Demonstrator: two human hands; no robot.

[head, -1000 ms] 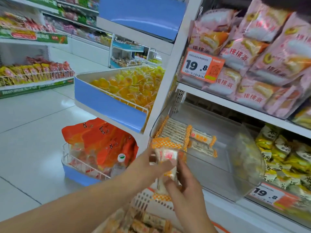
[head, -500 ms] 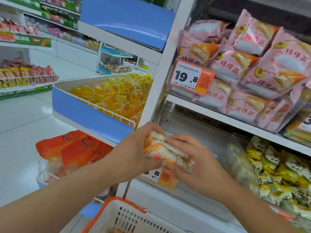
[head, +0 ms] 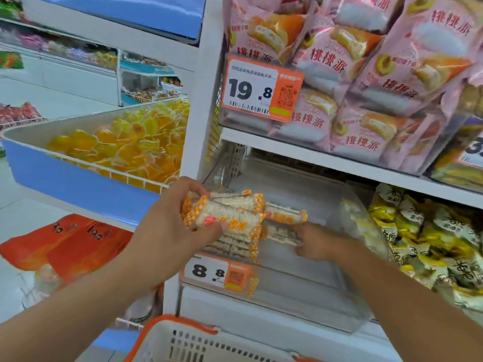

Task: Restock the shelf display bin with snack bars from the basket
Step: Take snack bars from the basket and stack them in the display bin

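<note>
Currently, going from left to right, a person's left hand is curling thumb and fingers around a small bundle of snack bars, gripping them near their left ends just above the front lip of the clear display bin. At about three o'clock from that bundle, the right hand is reaching inside the bin, its fingers seeming to be pinching the end of one bar lying among those already placed; the exact grip is hard to tell through the blur. An orange price tag is hanging on the bin's front, at six o'clock below the bundle. The orange-rimmed white basket is sitting at the bottom edge, at six o'clock from the hands. Judging by the crinkly film wrappers with crimped orange ends, these bars are probably light, slightly slippery, and crumbly inside, so holding them across the middle with gentle, even pressure is likely safer than squeezing hard or tugging the thin end seals.
</note>
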